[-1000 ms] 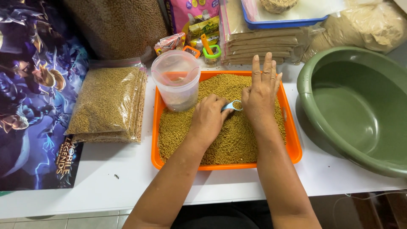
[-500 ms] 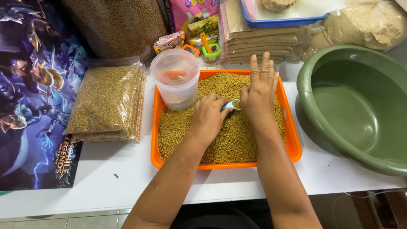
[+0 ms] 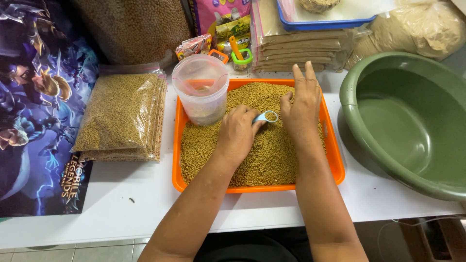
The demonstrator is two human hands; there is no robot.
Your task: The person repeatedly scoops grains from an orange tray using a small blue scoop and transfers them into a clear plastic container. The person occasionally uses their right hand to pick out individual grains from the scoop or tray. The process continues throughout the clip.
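Gripping a small pale-blue plastic scoop (image 3: 267, 116) at frame centre, the left hand (image 3: 238, 133) is curled shut around its handle; the right hand (image 3: 302, 104) lies flat and open, empty, on brown pellets filling the shallow orange plastic tray (image 3: 335, 167). Pellets could spill over the low rim if pushed. A clear round tub (image 3: 201, 90) crowds the tray's upper-left corner; bare white table (image 3: 121, 194) lies lower left.

Glossy orange plastic tray (image 3: 335, 167), grainy brown pellets (image 3: 262, 160); seemingly smooth green plastic basin (image 3: 412, 121)
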